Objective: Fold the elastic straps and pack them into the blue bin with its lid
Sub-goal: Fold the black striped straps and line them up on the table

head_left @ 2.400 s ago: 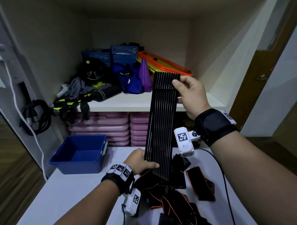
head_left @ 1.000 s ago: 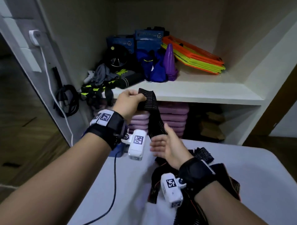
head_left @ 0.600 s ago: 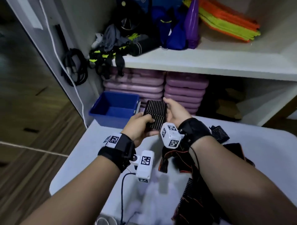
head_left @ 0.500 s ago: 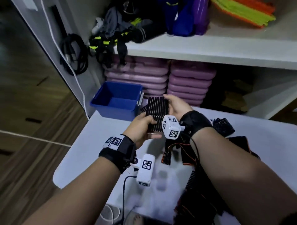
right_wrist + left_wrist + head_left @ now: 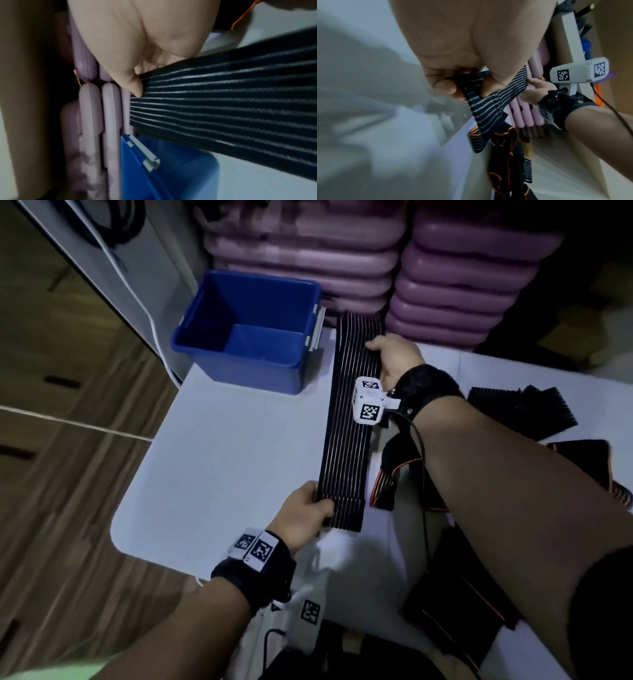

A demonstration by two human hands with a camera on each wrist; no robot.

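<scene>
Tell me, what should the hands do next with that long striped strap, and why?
Probably fold it end to end. The left hand and right hand hold the striped strap stretched flat by its ends, far longer than the blue bin beside it.

Left hand (image 5: 301, 517): near, low, fingers curled, pinching the strap (image 5: 349, 426) end. Right hand (image 5: 397, 357): reached far forward, thumb on top, gripping the opposite end. Both forearms extended; black bands on both wrists.
</scene>
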